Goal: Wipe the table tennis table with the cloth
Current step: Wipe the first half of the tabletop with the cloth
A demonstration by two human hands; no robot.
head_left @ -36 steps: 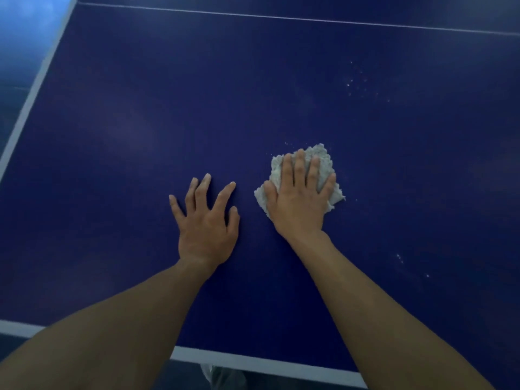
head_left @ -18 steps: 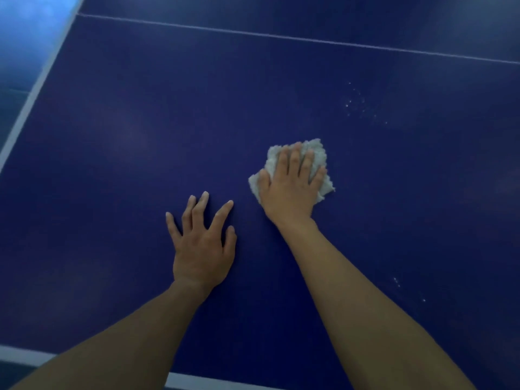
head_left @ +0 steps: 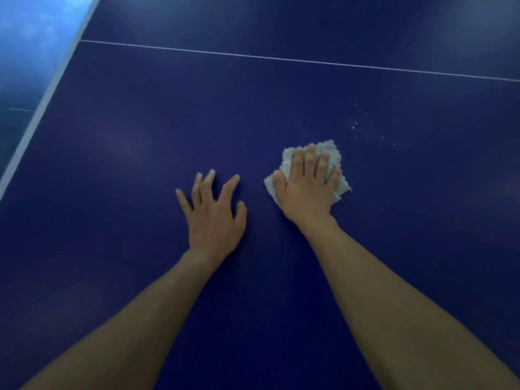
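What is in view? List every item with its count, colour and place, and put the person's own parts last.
dark blue table tennis table: one, dark blue, fills most of the view
thin white line: one, white, runs across the tabletop at the far side
white edge stripe: one, white, along the table's left edge
white specks: a small scatter, white, on the tabletop just beyond and right of the cloth
crumpled whitish terry cloth: one, off-white, on the table under the right hand
blue floor: lighter blue, upper left, past the table edge
left hand: one, fingers spread, on the bare tabletop
right hand: one, flat on the cloth
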